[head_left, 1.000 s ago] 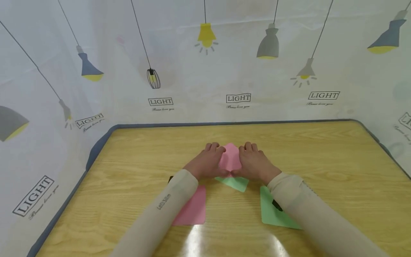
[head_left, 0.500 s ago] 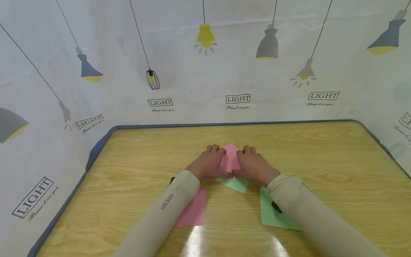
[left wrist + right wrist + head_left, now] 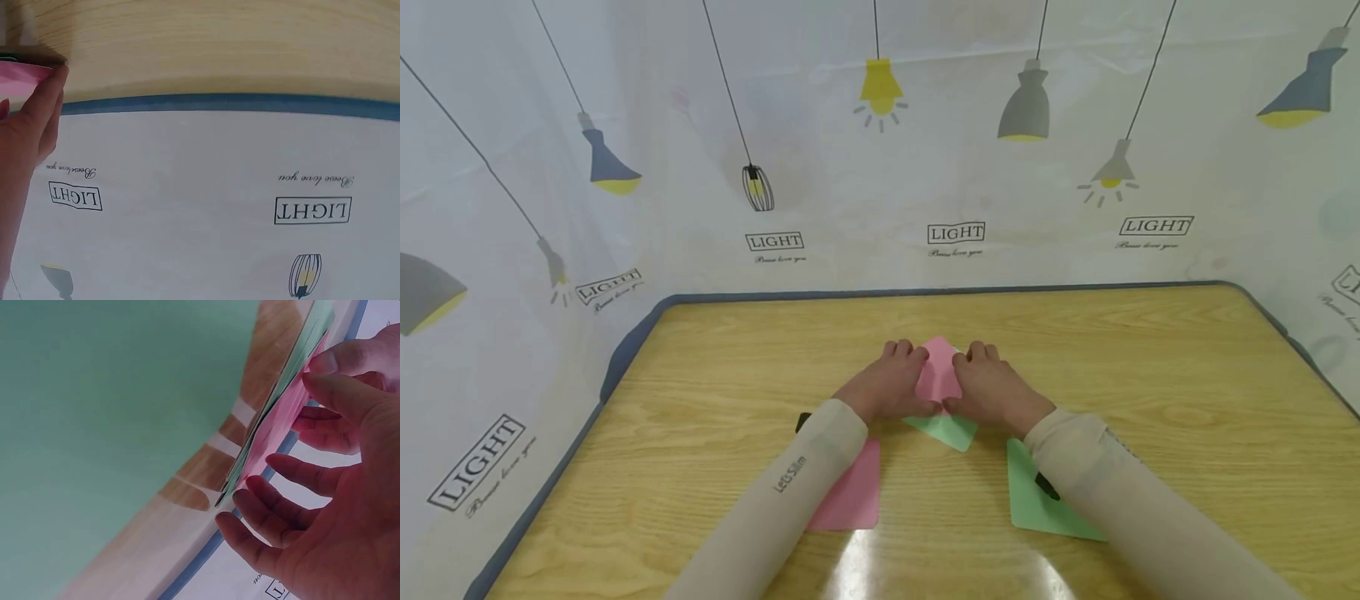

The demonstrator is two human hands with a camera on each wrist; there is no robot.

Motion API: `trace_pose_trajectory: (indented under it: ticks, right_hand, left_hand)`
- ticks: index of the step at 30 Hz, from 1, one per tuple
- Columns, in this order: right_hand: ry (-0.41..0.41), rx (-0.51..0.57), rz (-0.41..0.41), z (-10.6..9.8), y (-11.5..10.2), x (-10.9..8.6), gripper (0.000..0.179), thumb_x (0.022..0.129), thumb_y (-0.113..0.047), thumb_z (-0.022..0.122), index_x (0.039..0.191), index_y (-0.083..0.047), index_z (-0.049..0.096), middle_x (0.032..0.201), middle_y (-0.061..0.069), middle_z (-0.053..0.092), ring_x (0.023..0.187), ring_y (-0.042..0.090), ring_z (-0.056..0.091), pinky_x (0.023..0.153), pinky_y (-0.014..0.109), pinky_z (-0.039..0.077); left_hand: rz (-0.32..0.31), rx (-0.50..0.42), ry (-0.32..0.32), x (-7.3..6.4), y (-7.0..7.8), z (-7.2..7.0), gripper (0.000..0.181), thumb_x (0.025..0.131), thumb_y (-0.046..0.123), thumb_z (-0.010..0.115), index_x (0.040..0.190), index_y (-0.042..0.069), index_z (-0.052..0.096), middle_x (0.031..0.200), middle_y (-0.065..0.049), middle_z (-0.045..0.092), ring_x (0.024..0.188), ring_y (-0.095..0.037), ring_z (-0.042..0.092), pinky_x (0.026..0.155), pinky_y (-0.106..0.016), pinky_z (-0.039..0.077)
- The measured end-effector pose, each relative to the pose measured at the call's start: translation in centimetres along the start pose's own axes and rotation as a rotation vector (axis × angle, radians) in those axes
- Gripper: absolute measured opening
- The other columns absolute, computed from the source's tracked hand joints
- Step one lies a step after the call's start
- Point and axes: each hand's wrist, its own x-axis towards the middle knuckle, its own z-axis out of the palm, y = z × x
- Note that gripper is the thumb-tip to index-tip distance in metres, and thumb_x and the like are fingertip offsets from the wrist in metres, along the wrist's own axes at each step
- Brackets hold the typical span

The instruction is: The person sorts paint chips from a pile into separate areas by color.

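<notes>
A pink sheet of paper point(image 3: 938, 371) lies at mid-table between both hands, over green paper point(image 3: 946, 432) whose near corner sticks out. My left hand point(image 3: 886, 385) holds the pink sheet's left side, fingers bent at its edge and thumb at its near end. On the right side, my right hand point(image 3: 996, 387) holds it likewise, the thumbs close together. Seen from the right wrist, curled fingers line the edge of the pink sheet point(image 3: 281, 422), with layered green sheets point(image 3: 299, 359) against it. The left wrist view catches a pink corner point(image 3: 22, 78) under the fingers.
Another pink sheet point(image 3: 853, 496) lies below the left forearm, and a green sheet point(image 3: 1037, 510) below the right one. The wooden table point(image 3: 737, 350) has a blue edge point(image 3: 850, 293). Behind it hangs a white sheet printed with lamps point(image 3: 850, 183).
The hands have shifted very slightly at the pink sheet, the right fingers a little nearer the middle. Both keep their hold, and the other sheets stay put.
</notes>
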Motion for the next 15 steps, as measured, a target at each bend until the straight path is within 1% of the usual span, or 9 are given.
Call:
trace_pose_trajectory:
  ticks: [3,7,11,13,15]
  right_hand:
    - [-0.005,-0.006,-0.015,0.13,0.06,0.1,0.056,0.088,-0.035,0.071,0.123,0.006,0.055,0.115,0.024,0.048,0.106,0.038,0.046,0.085,0.052,0.048]
    - [-0.005,0.012,-0.044,0.14,0.14,0.17,0.062,0.087,-0.038,0.072,0.129,0.004,0.052,0.127,0.026,0.046,0.115,0.042,0.045,0.091,0.055,0.045]
    - [-0.017,0.073,-0.061,0.0,0.24,0.24,0.071,0.086,-0.037,0.075,0.134,0.007,0.046,0.14,0.031,0.038,0.125,0.047,0.039,0.099,0.055,0.04]
    - [-0.033,0.106,-0.064,-0.04,0.3,0.31,0.074,0.086,-0.035,0.076,0.137,0.007,0.043,0.143,0.032,0.034,0.128,0.048,0.037,0.101,0.054,0.039]
    - [-0.047,0.134,-0.064,-0.06,0.31,0.41,0.075,0.085,-0.035,0.076,0.138,0.007,0.042,0.146,0.033,0.03,0.131,0.05,0.034,0.102,0.054,0.038]
  left_hand:
    - [0.01,0.04,0.003,0.07,-0.18,0.06,0.078,0.087,0.057,0.064,0.138,0.001,0.044,0.129,-0.017,0.047,0.119,-0.031,0.043,0.1,-0.036,0.042]
    - [0.034,0.059,0.022,0.03,-0.54,0.17,0.086,0.086,0.058,0.064,0.142,-0.001,0.039,0.138,-0.019,0.044,0.125,-0.032,0.042,0.103,-0.036,0.04]
    - [0.098,0.039,0.035,-0.16,-0.84,0.22,0.087,0.085,0.057,0.066,0.142,-0.003,0.036,0.14,-0.018,0.04,0.128,-0.032,0.038,0.106,-0.034,0.036]
    - [0.138,0.019,0.033,-0.24,-0.94,0.26,0.085,0.085,0.053,0.067,0.142,-0.003,0.035,0.141,-0.017,0.037,0.13,-0.031,0.034,0.107,-0.032,0.034]
    - [0.175,0.002,0.045,-0.25,-1.01,0.36,0.082,0.085,0.048,0.069,0.14,-0.003,0.035,0.14,-0.016,0.036,0.13,-0.03,0.032,0.108,-0.031,0.033]
